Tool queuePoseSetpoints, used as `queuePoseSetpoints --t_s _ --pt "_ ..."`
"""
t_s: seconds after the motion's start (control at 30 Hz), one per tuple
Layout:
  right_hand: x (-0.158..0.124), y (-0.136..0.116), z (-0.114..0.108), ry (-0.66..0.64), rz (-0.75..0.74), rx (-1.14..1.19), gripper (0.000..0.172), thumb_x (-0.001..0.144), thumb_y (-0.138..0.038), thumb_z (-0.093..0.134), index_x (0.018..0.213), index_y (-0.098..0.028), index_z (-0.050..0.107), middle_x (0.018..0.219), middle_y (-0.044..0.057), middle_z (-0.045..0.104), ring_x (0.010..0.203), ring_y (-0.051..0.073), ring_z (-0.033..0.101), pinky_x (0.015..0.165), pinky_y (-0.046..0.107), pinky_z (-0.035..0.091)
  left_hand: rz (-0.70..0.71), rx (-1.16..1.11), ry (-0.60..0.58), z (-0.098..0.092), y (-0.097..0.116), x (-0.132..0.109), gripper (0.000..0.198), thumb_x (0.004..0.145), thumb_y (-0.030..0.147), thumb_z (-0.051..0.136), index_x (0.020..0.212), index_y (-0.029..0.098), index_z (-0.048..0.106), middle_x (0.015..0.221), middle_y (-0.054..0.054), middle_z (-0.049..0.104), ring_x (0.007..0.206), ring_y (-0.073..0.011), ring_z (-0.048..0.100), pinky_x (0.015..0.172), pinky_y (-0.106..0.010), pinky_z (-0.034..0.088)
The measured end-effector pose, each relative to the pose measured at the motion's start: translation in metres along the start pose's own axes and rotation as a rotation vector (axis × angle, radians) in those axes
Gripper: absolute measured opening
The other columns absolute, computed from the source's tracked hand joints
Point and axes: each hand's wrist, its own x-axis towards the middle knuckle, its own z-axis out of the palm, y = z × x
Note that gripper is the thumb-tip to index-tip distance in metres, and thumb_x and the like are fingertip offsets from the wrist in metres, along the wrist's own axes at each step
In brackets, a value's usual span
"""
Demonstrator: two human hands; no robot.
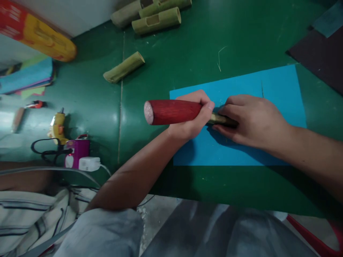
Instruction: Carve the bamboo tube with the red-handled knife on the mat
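Note:
My left hand (pixel 197 114) is wrapped around the thick red wooden handle (pixel 171 112) of a tool. The handle's pale, worn butt end points left. Past my fist, a brassy, narrow part (pixel 214 118) of the tool runs right and turns dark. My right hand (pixel 249 117) closes its fingers around that dark end, so the tip and anything beneath it are hidden. Both hands are over a blue sheet (pixel 281 92) lying on the green table, with a thin dark line near its top edge.
Cut bamboo tubes (pixel 157 21) lie at the back, with a single bamboo piece (pixel 124 67) nearer. At left are a yellow glue gun (pixel 57 126), a purple power block (pixel 77 151) with cables, coloured sheets (pixel 26 78) and a red-yellow bottle (pixel 48 37). Another person's striped clothing (pixel 32 214) shows lower left.

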Motion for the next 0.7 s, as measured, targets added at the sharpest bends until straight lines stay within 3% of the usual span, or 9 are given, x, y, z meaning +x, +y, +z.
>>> queuePoseSetpoints --t_s 0.37,0.63,0.7 --pt "-0.0004 0.0026 0.0016 0.017 -0.043 0.033 0.024 0.107 -0.041 0.069 0.096 -0.022 0.078 0.101 0.012 0.074 0.092 0.028 0.065 0.071 0.040 0.033 -0.011 0.027 -0.029 0.0007 0.0069 0.0055 0.038 0.106 0.035 0.068 0.071 0.025 0.056 0.065 0.004 0.059 0.062 -0.0149 0.061 0.058 -0.035 0.041" --pt "0.0010 0.0096 0.0018 0.002 -0.077 0.051 0.026 0.108 -0.041 0.068 0.096 -0.021 0.079 0.097 0.010 0.074 0.090 0.026 0.063 0.074 0.038 0.034 -0.053 0.053 -0.252 -0.0076 0.0091 -0.0006 0.052 0.104 0.052 0.067 0.063 0.025 0.052 0.057 0.002 0.056 0.059 -0.0161 0.058 0.070 -0.039 0.051" --pt "0.0005 0.0099 0.0010 0.012 -0.076 0.052 0.025 0.108 -0.041 0.069 0.097 -0.022 0.079 0.097 0.010 0.074 0.089 0.026 0.062 0.074 0.038 0.033 -0.063 -0.008 -0.108 -0.0044 0.0073 -0.0025 0.053 0.107 0.054 0.067 0.065 0.025 0.052 0.061 0.002 0.059 0.060 -0.0160 0.057 0.068 -0.038 0.052"
